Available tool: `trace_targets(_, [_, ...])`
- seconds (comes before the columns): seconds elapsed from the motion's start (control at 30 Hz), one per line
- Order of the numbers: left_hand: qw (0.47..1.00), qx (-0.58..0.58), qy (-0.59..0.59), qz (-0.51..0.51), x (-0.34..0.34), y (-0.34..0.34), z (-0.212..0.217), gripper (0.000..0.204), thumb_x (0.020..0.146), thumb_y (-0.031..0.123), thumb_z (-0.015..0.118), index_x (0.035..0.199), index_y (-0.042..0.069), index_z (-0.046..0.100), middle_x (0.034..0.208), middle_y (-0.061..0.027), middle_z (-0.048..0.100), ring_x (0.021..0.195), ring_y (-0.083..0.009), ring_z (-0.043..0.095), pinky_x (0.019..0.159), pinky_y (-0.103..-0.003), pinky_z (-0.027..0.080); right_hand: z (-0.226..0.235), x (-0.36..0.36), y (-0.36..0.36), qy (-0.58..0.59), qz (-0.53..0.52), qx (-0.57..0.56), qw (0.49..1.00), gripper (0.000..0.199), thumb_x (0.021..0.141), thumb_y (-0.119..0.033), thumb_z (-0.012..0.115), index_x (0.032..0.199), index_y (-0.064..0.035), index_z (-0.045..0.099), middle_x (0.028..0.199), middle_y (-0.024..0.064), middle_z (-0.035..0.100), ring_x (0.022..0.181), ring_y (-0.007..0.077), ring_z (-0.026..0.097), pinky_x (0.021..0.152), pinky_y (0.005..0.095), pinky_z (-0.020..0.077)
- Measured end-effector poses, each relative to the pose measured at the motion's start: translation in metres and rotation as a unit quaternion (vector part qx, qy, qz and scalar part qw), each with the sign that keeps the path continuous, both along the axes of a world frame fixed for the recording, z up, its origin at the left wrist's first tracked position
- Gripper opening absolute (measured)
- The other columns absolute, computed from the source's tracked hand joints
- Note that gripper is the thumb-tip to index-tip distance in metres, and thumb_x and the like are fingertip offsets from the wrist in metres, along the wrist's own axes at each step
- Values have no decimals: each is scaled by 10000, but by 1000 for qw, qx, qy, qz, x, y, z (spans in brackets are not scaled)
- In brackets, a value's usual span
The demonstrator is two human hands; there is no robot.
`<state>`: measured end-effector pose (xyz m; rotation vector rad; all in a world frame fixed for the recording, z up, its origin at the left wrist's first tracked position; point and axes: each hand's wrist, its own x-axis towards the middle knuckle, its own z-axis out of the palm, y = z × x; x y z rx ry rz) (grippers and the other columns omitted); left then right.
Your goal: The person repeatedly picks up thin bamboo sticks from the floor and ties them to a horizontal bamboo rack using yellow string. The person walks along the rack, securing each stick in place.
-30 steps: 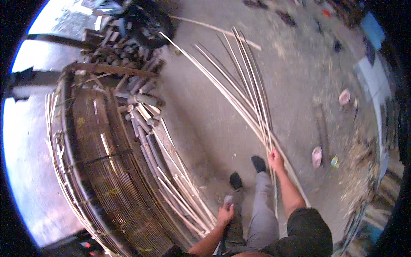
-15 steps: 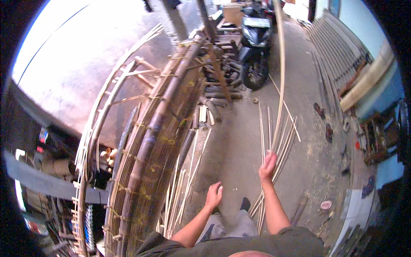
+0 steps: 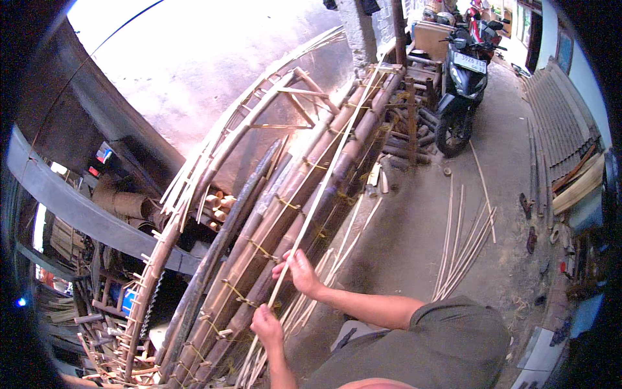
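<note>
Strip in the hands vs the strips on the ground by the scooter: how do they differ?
The held bamboo strip slants up along the bamboo pole frame, gripped by the left hand and right hand; the loose strips lie flat on the concrete, untouched. The held strip is single; the loose strips are a fanned group. All are thin, pale and long.

pale yellow bamboo strip (image 3: pixel 304 227) between the fingers | brown-green bamboo poles (image 3: pixel 285 220) behind them | black scooter (image 3: pixel 463 78) way beyond | olive shirt (image 3: pixel 440 343)
</note>
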<state>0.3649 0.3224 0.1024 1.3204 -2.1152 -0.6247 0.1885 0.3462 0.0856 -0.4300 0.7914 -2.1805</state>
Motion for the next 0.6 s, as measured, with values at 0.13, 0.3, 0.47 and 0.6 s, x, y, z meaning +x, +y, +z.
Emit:
trace_targets(0.13, [979,-141,-145,30,74,-74,16,353,950,251,479,733,-10,575,658,-193,568,614,-389,541,579,-471,384,-10,41,-42,24,217,133,967,201,1009,-208,393,1150,-66,420,943,100,625,785,196,652,737,341,557])
trace_targets(0.3, [970,-90,-209,87,121,-162,-7,377,914,315,507,710,16,612,730,-194,618,745,-390,577,671,-512,408,-22,-2,-32,248,351,178,885,297,988,-268,457,1126,-21,547,986,91,642,809,146,654,723,300,539])
trace_targets(0.47, [926,-77,-351,115,90,-187,-1,274,867,278,559,857,36,689,855,-216,645,849,-394,596,779,-501,451,-88,-103,34,317,235,278,876,292,974,-294,496,1028,-23,592,919,66,661,793,140,649,712,301,537])
trace_targets(0.6, [962,-99,-243,81,-43,-170,17,245,878,221,543,988,40,667,962,-223,626,887,-398,581,782,-484,445,-142,-193,116,277,158,431,844,265,950,-285,519,989,-39,608,858,27,661,732,105,620,640,279,509])
